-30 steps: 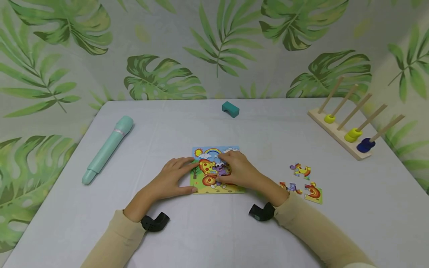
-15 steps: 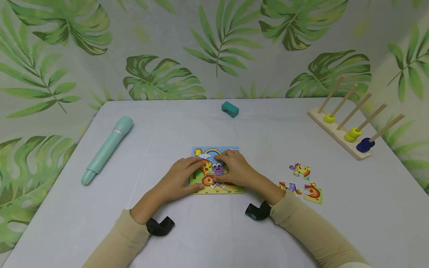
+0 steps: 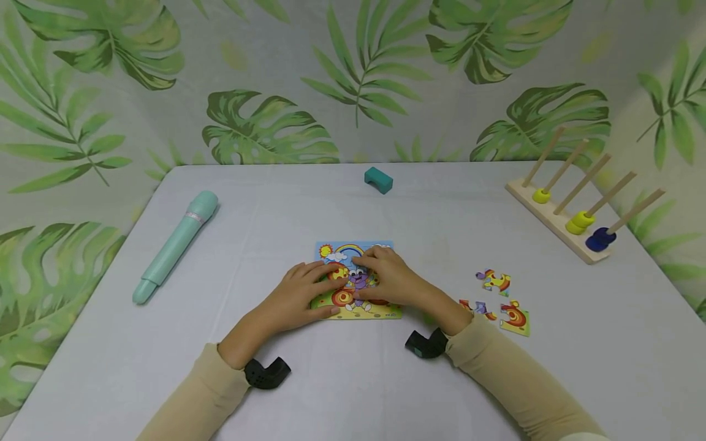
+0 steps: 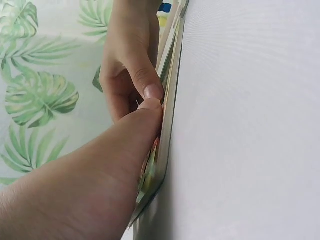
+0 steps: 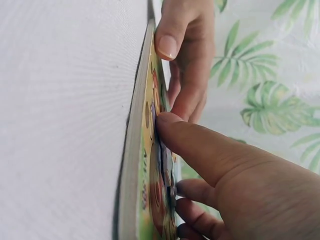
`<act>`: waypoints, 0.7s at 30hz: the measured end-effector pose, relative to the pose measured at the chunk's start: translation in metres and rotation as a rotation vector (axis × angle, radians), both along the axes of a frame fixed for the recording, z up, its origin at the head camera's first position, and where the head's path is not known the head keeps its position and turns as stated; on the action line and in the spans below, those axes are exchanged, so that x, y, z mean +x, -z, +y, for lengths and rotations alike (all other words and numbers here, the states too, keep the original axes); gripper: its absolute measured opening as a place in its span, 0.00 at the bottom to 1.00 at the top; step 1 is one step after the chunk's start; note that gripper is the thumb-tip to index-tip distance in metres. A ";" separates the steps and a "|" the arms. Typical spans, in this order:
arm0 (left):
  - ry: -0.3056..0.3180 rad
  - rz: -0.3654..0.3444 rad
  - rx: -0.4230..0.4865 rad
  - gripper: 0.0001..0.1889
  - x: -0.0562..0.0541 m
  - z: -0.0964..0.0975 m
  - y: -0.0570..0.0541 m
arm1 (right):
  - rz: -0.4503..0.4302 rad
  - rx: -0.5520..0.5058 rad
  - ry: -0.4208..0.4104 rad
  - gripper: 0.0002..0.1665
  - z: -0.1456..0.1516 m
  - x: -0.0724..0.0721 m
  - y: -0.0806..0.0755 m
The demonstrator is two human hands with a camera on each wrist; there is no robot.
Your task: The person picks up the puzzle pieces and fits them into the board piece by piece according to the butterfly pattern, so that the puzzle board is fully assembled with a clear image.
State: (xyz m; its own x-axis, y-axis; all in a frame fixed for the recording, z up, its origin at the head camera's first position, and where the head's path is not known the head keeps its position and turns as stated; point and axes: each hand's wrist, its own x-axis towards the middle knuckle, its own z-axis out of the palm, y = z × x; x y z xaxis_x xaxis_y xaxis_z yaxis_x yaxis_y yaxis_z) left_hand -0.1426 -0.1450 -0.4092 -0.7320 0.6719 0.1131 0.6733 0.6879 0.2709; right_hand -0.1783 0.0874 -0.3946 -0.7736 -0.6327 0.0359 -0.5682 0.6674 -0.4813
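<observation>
A picture puzzle board (image 3: 366, 314) with a sun, a rainbow and a purple cartoon bug lies flat at the middle of the table. My right hand (image 3: 394, 278) pinches the puzzle piece (image 3: 358, 278) bearing the bug, thumb below and index finger above, down in the picture. From the left, my left hand (image 3: 295, 298) reaches over the board, its fingers extended, the index finger by the bug and the thumb near the lower edge. Both wrist views show the board edge-on; in the right wrist view my right thumb (image 5: 187, 137) touches its face. My hands hide both sides of the picture.
Several loose puzzle pieces (image 3: 515, 318) lie to the right, beside my right forearm. A wooden peg stand (image 3: 559, 222) with yellow and dark blue beads is at the far right. A teal arch block (image 3: 379, 180) sits at the back, a mint-green toy microphone (image 3: 178, 245) at the left.
My left hand has shifted right, from the board's left edge onto the picture. The bug piece, tilted earlier, now lies straighter in the picture, my right hand still on it.
</observation>
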 end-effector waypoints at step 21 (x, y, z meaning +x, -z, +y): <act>0.035 -0.035 0.031 0.28 -0.001 0.003 -0.005 | -0.088 -0.087 0.008 0.35 0.002 -0.001 0.002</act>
State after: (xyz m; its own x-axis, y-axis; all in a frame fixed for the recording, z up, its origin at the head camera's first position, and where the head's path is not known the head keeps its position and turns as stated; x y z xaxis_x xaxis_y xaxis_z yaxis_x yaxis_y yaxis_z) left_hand -0.1440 -0.1419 -0.4038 -0.7123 0.6934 0.1088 0.6862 0.6553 0.3159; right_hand -0.1795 0.0896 -0.3968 -0.7813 -0.6237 0.0222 -0.5157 0.6252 -0.5858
